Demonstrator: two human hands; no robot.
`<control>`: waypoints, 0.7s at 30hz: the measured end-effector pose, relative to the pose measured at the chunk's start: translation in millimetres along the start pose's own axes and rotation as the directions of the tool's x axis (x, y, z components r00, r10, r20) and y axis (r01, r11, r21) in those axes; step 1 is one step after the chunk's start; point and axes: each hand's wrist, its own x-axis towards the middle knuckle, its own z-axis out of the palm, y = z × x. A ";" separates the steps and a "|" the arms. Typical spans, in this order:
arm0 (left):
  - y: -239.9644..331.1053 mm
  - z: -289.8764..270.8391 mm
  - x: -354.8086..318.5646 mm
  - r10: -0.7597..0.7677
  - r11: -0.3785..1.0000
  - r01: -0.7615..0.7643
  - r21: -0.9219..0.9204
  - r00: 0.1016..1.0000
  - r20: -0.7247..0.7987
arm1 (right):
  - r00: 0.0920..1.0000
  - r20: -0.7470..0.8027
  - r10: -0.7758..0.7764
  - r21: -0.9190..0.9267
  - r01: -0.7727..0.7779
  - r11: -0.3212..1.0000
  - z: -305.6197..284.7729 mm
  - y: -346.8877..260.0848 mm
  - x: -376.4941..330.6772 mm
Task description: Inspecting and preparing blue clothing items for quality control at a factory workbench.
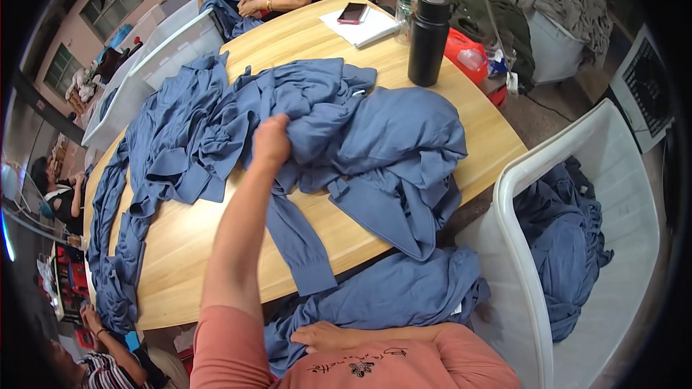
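My left hand (272,142) reaches across the table and is closed on a rumpled blue shirt (303,94) in a loose pile. The pile spreads left along the table, with sleeves trailing toward the edge. One cuffed sleeve (299,245) lies near me, just right of my left forearm. A second blue shirt (389,292) is bunched across my lap, below the table edge. My right arm is folded in front of me, and my right hand (321,336) is closed on the lap shirt, its fingertips partly hidden in the cloth.
On the wooden table (184,274) stand a black bottle (430,43) and a glass jar (406,18), beside papers (375,31) and a phone (353,13). A white bin (522,266) of blue clothes is at right. Co-workers sit across the table and at left.
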 end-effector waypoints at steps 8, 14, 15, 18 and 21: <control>47.8 -217.0 31.4 -0.025 0.962 -0.101 -0.254 0.893 -0.449 | 0.830 -0.541 -0.136 0.070 0.205 0.976 -2.2 -23.4 -0.1; 49.4 -256.0 -61.3 0.067 0.998 -0.049 0.047 0.808 -0.585 | 0.868 -0.452 0.207 0.377 -0.024 0.926 5.0 0.7 3.1; 38.4 -242.8 -95.7 0.055 0.997 -0.014 0.078 0.827 -0.560 | 0.867 -0.425 0.261 0.430 -0.060 0.901 6.6 2.7 2.5; -52.2 -196.0 -202.3 -0.226 0.957 0.268 0.113 0.930 -0.291 | 0.818 -0.437 0.375 0.751 0.102 0.653 4.2 0.4 1.8; -114.3 -159.6 -294.9 -0.579 0.815 0.545 0.195 0.771 0.264 | 0.737 -0.428 0.522 0.834 0.101 0.542 -14.4 -6.2 2.6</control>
